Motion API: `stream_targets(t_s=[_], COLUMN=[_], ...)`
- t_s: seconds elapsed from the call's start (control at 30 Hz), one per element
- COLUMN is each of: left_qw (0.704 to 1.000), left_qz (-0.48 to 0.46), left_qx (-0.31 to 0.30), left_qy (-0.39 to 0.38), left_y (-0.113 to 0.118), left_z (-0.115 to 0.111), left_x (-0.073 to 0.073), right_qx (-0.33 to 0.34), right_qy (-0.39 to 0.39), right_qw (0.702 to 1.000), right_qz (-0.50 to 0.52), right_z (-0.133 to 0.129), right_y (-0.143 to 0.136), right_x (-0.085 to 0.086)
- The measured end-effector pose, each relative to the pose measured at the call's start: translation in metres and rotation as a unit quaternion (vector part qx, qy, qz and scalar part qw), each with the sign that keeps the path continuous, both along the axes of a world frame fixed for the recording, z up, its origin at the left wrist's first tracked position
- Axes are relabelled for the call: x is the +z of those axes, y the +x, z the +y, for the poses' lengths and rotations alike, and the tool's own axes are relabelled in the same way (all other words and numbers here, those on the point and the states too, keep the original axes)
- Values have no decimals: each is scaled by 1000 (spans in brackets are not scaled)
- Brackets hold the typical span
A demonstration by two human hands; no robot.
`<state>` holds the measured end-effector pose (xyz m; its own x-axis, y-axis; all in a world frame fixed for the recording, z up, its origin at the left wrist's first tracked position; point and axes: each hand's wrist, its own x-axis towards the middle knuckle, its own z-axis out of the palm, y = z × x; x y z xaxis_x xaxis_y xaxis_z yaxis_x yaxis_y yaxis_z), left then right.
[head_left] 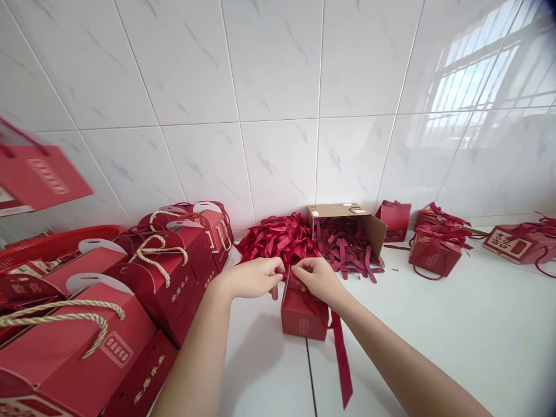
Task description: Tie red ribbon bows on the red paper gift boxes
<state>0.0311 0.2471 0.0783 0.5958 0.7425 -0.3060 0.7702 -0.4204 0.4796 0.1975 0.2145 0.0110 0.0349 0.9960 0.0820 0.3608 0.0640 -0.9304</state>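
Observation:
In the middle of the white table a small red gift box (304,319) stands in front of me, with a dark red ribbon around it. One loose end of the ribbon (341,362) trails down onto the table at the right. My right hand (319,281) is at the top of the box, thumb and forefinger pinched together on the ribbon there; its other fingers are curled. My left hand (257,277) hovers at the box's upper left corner, fingers bent downward and somewhat apart, with nothing visible in them.
Behind the box lie a heap of red ribbons (282,234) and a tipped cardboard box (374,229) spilling dark red strips (343,246). Larger red boxes with rope handles (167,272) and a red basket (82,233) crowd the left. Several ribboned boxes (434,252) stand right. A red bag (43,174) hangs upper left.

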Motion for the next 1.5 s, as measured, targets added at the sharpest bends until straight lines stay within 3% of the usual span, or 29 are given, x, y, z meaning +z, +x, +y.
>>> stream_targets(t_s=[0.2, 0.27, 0.33, 0.4, 0.47, 0.53, 0.57, 0.63, 0.7, 0.77, 0.83, 0.93, 1.03, 1.2, 1.5], left_qw=[999, 996, 982, 920, 811, 734, 718, 736, 818, 918, 969, 983, 978, 970, 981], left_qz=[-34, -50, -142, -329, -514, -602, -614, -579, -481, -347, -240, -180, -181, -189, -158], left_qx=[17, 33, 86, 171, 241, 269, 274, 266, 214, 122, 48, 14, -17, -41, -53], left_qy=[40, 59, 95, 129, 142, 160, 180, 228, 229, 149, 46, -39, -98, -145, -101], left_y=[5, -3, -16, -30, -39, -41, -41, -38, -34, -31, -27, -21, -15, -10, -5], left_z=[4, 3, 1, -3, -9, -15, -17, -18, -11, 1, 16, 35, 43, 40, 43], left_x=[-2, 4, 13, 24, 34, 41, 42, 40, 32, 20, 4, -18, -31, -32, -34], right_qx=[22, 20, 17, 26, 43, 54, 55, 57, 81, 121, 152, 164, 155, 128, 128], right_qy=[28, 59, 94, 103, 67, 8, -21, -67, -95, -107, -114, -113, -97, -60, -66], right_qw=[999, 998, 995, 992, 988, 977, 970, 958, 950, 947, 946, 950, 956, 965, 971], right_qz=[-22, -30, -40, -72, -135, -206, -236, -274, -285, -278, -262, -239, -231, -222, -189], right_z=[-4, -9, -17, -28, -39, -46, -48, -46, -40, -33, -25, -17, -12, -10, -10], right_y=[2, 8, 20, 35, 51, 64, 69, 73, 74, 72, 70, 70, 72, 74, 71], right_x=[7, 16, 28, 40, 49, 53, 53, 49, 42, 36, 30, 22, 17, 17, 17])
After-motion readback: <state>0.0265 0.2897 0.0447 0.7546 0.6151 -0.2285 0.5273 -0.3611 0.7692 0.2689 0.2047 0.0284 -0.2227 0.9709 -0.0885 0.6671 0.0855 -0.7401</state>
